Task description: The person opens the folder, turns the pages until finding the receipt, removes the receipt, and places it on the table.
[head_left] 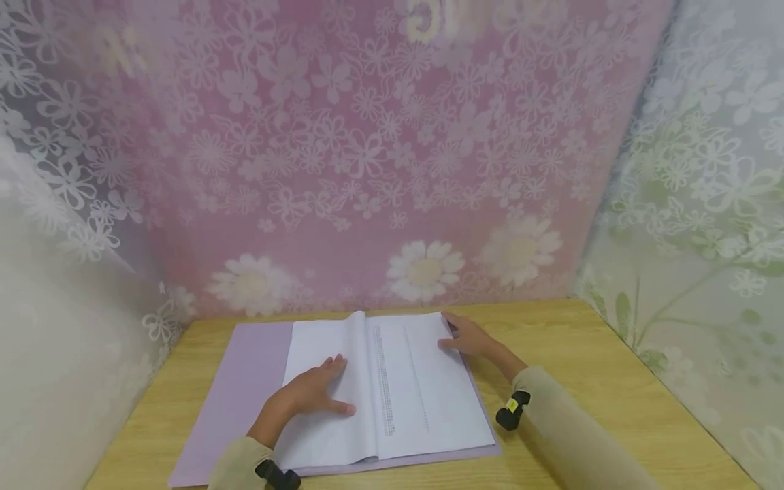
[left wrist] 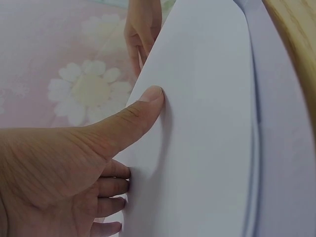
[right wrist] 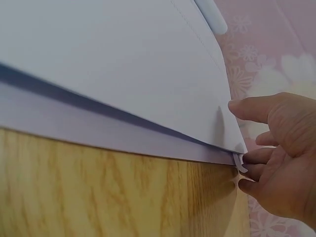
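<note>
A booklet with a light purple cover (head_left: 257,371) lies spread on the wooden table, its white pages turned up. The right page (head_left: 422,381) carries a column of small print and a thin line of print. My left hand (head_left: 315,391) rests on the blank left page (left wrist: 207,113), thumb and fingers spread apart. At the far right corner of the right page (right wrist: 123,64) is my right hand (right wrist: 281,148). Its fingers touch the corner at the edge while the thumb stays apart from them, over the page. A small bit of the cover's corner bends up at those fingers.
Wood-grain table (head_left: 569,361) surrounds the booklet. A pink flowered backdrop (head_left: 367,170) stands behind it, with pale flowered panels (head_left: 704,238) at the sides. Each sleeved wrist wears a black device (head_left: 513,410).
</note>
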A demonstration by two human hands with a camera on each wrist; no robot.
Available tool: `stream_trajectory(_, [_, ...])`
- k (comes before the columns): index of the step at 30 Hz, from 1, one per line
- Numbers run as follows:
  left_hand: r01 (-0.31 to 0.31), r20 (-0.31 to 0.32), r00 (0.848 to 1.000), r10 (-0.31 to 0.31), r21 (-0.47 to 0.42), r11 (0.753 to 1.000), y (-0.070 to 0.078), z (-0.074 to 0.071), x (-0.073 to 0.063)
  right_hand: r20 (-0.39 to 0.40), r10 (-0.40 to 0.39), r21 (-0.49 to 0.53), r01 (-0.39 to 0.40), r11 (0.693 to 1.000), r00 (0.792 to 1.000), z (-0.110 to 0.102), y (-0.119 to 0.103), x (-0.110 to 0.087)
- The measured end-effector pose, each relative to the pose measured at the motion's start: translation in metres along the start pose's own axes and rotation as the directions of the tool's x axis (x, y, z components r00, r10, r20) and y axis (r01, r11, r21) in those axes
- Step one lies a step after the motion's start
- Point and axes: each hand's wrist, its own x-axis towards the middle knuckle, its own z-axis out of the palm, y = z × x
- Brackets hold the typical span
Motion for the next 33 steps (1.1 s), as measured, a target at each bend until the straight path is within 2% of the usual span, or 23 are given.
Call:
stream_trajectory(11, [-0.005,-0.001,1.000,0.005,0.012,1.000,-0.001,0.002,0.002,0.000,-0.030,-0.029,0.030,0.999,1.000,-0.002,-0.007,-0.008])
stream_trajectory(13, [-0.006,-0.002,1.000,0.006,0.010,1.000,-0.001,0.002,0.002,-0.031,-0.057,-0.012,0.057,0.998,0.998,-0.004,-0.008,-0.009])
stream_trajectory(16, [-0.007,-0.009,1.000,0.008,0.014,1.000,-0.001,0.003,0.001,-0.087,-0.094,0.074,0.101,0.992,0.992,-0.005,-0.008,-0.011])
stream_trajectory(21, [0.016,0.002,1.000,-0.016,0.000,1.000,-0.003,0.004,0.001,-0.143,-0.149,0.278,0.184,0.943,0.978,-0.007,-0.008,-0.013])
stream_trajectory(24, [0.022,0.006,1.000,-0.022,0.000,1.000,-0.003,0.004,0.002,-0.141,-0.148,0.364,0.190,0.912,0.979,-0.009,-0.010,-0.015])
stream_trajectory(30, [0.006,0.000,1.000,-0.006,-0.004,1.000,-0.004,0.003,0.003,-0.121,-0.158,0.485,0.197,0.852,0.980,-0.019,-0.015,-0.026])
stream_trajectory(33, [0.001,-0.001,1.000,-0.001,-0.002,1.000,-0.004,0.002,0.003,-0.090,-0.190,0.511,0.209,0.834,0.978,-0.025,-0.016,-0.032])
